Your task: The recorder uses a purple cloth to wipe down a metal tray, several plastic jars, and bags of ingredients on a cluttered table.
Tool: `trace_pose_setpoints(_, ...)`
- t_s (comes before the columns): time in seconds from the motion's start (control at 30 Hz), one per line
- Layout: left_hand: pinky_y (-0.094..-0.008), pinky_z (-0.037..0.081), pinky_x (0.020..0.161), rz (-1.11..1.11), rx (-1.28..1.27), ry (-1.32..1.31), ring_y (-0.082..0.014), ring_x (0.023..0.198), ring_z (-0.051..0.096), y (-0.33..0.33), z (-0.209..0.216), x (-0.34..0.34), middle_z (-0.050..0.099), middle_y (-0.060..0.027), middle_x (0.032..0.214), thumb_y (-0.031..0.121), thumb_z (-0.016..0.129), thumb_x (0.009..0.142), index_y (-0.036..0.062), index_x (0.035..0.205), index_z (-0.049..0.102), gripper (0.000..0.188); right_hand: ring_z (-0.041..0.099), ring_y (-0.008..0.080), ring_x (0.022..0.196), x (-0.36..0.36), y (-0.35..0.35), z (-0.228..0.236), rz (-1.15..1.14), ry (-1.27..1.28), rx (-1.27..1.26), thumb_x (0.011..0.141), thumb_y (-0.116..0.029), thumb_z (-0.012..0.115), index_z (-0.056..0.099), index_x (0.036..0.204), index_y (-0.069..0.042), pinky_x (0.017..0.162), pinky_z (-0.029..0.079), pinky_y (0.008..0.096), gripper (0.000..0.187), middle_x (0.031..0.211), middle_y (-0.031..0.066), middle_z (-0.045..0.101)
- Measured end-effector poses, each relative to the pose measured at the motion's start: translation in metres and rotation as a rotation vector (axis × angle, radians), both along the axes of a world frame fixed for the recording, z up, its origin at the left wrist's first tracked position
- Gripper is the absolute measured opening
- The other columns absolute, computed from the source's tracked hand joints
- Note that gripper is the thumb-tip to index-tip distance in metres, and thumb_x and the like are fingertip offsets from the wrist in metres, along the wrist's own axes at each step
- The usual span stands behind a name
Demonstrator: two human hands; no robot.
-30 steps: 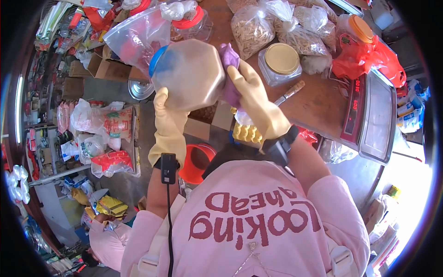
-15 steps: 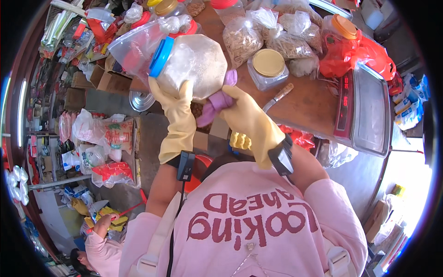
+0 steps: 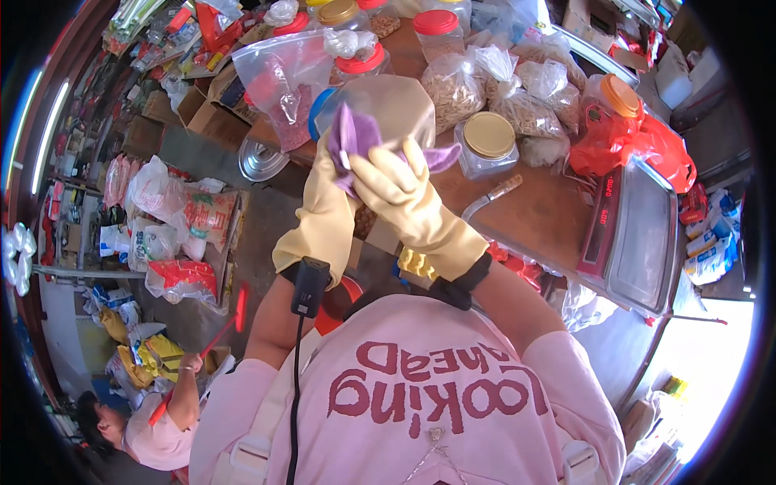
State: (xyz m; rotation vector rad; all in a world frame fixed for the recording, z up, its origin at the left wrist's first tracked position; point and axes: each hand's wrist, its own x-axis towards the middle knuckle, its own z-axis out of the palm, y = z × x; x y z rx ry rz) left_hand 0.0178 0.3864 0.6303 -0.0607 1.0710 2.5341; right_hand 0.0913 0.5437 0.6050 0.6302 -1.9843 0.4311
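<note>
A large clear plastic jar [image 3: 396, 101] with a blue lid [image 3: 319, 115] lies on its side, lid to the left, above the near table edge. My left hand [image 3: 323, 194], in a cream rubber glove, holds it near the lid; its fingers are partly hidden behind the cloth. My right hand [image 3: 392, 182], gloved alike, has its fingers curled round a purple cloth [image 3: 357, 137] against the jar's near side. One end of the cloth sticks out to the right of that hand.
Bags of dried goods [image 3: 457, 89], a gold-lidded jar [image 3: 489, 136] and a curved knife [image 3: 493, 196] lie on the brown table [image 3: 541, 218]. A scale [image 3: 630, 234] stands at the right. Sacks [image 3: 202, 218] are at left; another person [image 3: 158, 428] holds a red stick lower left.
My right hand has carried the cloth leftward from the jar's base to its near side, close to the lid. The jar sits slightly farther right in view. The other person's arm has moved.
</note>
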Motion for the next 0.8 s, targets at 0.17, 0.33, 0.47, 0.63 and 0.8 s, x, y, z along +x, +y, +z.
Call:
trace_pose_setpoints(0.17, -0.0522, 0.050, 0.114, -0.099, 0.011, -0.120, -0.0344, 0.137, 0.055, -0.004, 0.012, -0.001, 0.051, -0.0180, 0.153, 0.045, 0.067, 0.101, 0.0022, 0.152, 0.045, 0.071, 0.062, 0.0347, 0.126, 0.009, 0.025, -0.052, 0.143, -0.124, -0.034, 0.072, -0.006, 0.069, 0.072, 0.121, -0.002, 0.114, 0.046, 0.0570, 0.049, 0.141, 0.0126, 0.060)
trace_pose_setpoints(0.33, -0.0604, 0.048, 0.114, 0.108, -0.098, 0.052, -0.0365, 0.142, 0.049, -0.008, 0.042, 0.024, 0.046, -0.0191, 0.157, 0.044, 0.075, 0.095, 0.0031, 0.157, 0.038, 0.084, 0.063, 0.0361, 0.128, 0.021, 0.014, -0.074, 0.364, -0.968, -1.170, 0.095, 0.008, 0.052, 0.060, 0.138, 0.001, 0.111, 0.052, 0.0512, 0.045, 0.138, 0.0208, 0.063)
trace_pose_setpoints(0.47, -0.0532, 0.048, 0.113, 0.079, -0.258, 0.325, -0.0313, 0.140, 0.051, -0.023, -0.007, 0.031, 0.049, -0.0112, 0.153, 0.041, 0.072, 0.098, 0.0035, 0.158, 0.037, 0.079, 0.064, 0.0268, 0.128, 0.021, -0.009, -0.037, 1.131, -1.046, -1.650, 0.102, 0.003, 0.053, 0.051, 0.145, 0.005, 0.112, 0.053, 0.0458, 0.043, 0.139, 0.0207, 0.063)
trace_pose_setpoints(0.63, -0.0424, 0.045, 0.114, 0.114, -0.684, 0.837, -0.0252, 0.136, 0.052, -0.059, -0.039, 0.004, 0.047, -0.0133, 0.153, 0.032, 0.087, 0.081, 0.0057, 0.160, 0.034, 0.099, 0.066, 0.0207, 0.120, 0.041, -0.025, -0.046, 0.990, -1.264, -1.825, 0.096, 0.014, 0.064, 0.068, 0.126, 0.003, 0.107, 0.054, 0.0336, 0.032, 0.125, 0.0124, 0.070)
trace_pose_setpoints(0.8, -0.0460, 0.043, 0.119, 0.358, -0.765, 0.663, -0.0311, 0.144, 0.048, -0.103, -0.043, 0.000, 0.040, -0.0157, 0.161, 0.014, 0.091, 0.076, 0.0078, 0.167, 0.018, 0.117, 0.069, 0.0267, 0.112, -0.005, 0.005, -0.023, 0.933, -1.419, -1.923, 0.103, -0.004, 0.054, 0.053, 0.141, 0.004, 0.098, 0.059, 0.0389, 0.039, 0.123, 0.0168, 0.066)
